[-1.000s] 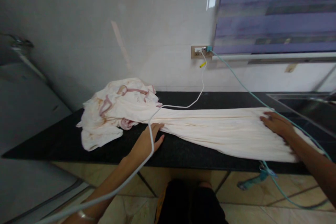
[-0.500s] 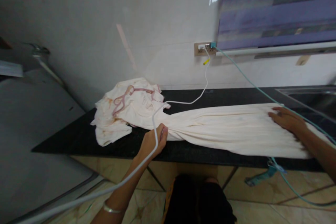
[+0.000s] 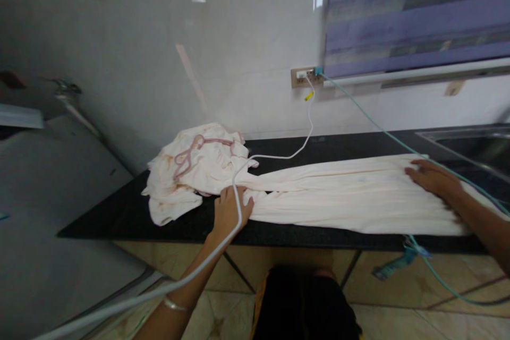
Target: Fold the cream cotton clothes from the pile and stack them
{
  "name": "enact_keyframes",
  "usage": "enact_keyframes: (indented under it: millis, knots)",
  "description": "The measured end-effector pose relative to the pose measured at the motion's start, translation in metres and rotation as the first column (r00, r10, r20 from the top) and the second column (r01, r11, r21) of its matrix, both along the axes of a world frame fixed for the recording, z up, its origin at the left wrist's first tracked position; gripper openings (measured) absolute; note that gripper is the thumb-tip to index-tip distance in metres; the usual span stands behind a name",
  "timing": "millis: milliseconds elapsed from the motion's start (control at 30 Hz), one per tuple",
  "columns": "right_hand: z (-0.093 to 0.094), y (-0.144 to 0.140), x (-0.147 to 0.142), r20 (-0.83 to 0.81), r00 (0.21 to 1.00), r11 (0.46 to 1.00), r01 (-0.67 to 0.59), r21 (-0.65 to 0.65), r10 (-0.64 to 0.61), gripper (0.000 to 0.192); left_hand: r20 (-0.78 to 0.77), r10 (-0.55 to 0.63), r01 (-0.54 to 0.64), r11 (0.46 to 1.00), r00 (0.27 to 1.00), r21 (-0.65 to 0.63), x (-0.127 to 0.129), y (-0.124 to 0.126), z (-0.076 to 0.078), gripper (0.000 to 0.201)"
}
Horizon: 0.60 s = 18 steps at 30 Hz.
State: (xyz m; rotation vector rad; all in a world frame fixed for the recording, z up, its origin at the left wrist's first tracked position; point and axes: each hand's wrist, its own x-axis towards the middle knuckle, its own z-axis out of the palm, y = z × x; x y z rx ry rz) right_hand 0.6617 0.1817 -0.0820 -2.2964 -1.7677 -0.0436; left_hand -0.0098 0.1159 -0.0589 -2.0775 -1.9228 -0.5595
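A long cream cloth [image 3: 342,196] lies stretched along a black countertop [image 3: 119,212], bunched at its left end into a heap with pink trim [image 3: 191,162]. My left hand [image 3: 229,210] rests on the narrow gathered part of the cloth, fingers curled over it. My right hand [image 3: 432,178] lies flat, fingers spread, on the cloth's right end. A white cable [image 3: 239,202] crosses over my left hand and arm.
The white cable and a teal cable [image 3: 370,125] run from a wall socket [image 3: 305,77]. A sink [image 3: 474,149] sits at the counter's right end. A blind [image 3: 414,16] hangs above. A grey appliance [image 3: 48,212] stands left, tiled floor below.
My left hand went from flat on the counter's edge to curled on the gathered cloth. The right hand stays on the cloth. The view shifted slightly.
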Motion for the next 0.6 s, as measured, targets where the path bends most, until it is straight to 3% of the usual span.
enact_keyframes:
  millis: [200, 400, 500, 600]
  knots:
    - [0.002, 0.0, -0.001, -0.002, 1.0, 0.999, 0.011, -0.045, -0.011, 0.046, -0.068, 0.06, -0.067, 0.993, 0.996, -0.1, 0.001, 0.001, -0.001, 0.055]
    - [-0.002, 0.003, 0.002, -0.053, 0.998, 0.999, 0.03, -0.037, -0.032, 0.055, -0.003, 0.075, -0.074, 0.977, 0.997, -0.198, -0.014, 0.011, 0.023, 0.05]
    - [-0.001, 0.003, 0.002, -0.092, 0.994, 0.998, 0.055, -0.032, -0.058, 0.062, 0.189, 0.032, 0.014, 0.971, 0.981, -0.24, -0.028, 0.023, 0.036, 0.05]
    - [-0.001, 0.002, 0.002, -0.081, 0.995, 0.998, 0.047, -0.048, -0.051, 0.062, 0.464, 0.058, 0.069, 0.965, 0.884, -0.252, -0.042, 0.038, 0.046, 0.055]
